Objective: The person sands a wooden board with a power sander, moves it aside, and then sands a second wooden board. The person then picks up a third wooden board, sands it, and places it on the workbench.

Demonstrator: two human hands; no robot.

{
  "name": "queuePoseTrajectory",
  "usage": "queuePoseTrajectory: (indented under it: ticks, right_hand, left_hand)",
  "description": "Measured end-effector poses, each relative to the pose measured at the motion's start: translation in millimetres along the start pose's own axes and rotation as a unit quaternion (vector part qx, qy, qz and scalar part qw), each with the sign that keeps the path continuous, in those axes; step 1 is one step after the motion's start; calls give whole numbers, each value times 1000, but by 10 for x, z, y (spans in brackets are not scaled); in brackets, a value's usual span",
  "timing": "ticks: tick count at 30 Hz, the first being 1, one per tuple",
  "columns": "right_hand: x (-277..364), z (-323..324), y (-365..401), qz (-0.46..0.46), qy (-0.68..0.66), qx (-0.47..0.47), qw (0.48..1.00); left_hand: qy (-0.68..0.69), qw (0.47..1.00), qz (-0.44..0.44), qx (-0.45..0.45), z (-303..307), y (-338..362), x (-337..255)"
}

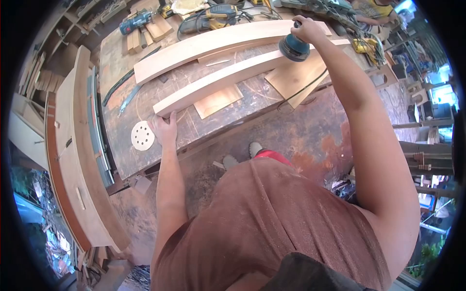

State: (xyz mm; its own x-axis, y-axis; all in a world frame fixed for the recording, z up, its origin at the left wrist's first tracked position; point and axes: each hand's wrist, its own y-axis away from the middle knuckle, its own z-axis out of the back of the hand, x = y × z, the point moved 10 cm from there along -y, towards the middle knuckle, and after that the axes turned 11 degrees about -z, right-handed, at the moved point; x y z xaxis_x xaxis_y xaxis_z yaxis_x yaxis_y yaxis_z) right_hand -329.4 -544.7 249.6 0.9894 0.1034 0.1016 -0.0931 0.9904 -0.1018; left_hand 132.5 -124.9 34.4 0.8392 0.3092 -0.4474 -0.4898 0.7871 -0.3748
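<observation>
- Brown shirt [272, 218] nearest; both arms extended.
- Left hand [165, 128]: fingers together, pressing plank [228, 77] end.
- Right hand [307, 29]: fingers wrapped over sander [293, 47]; fingertips hidden.

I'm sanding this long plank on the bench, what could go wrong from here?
1. No clamp shows; only the left hand steadies the plank at its near end, so it may slide.
2. The cord of the sander in the right hand trails across the bench and might snag.
</observation>
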Motion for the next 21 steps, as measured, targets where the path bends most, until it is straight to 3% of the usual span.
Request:
queuePoseTrajectory:
  ticks: [6,16,21]
  right_hand:
    - [397,18,355,91,-1,-14,996]
    - [2019,91,1458,243,-30,27,969]
    - [2956,80,2013,322,-64,32,944]
  left_hand:
    - [14,1000,-15,1,15,50,-79]
    - [-65,997,-27,-15,33,62,-61]
    - [53,998,-3,43,70,51,-121]
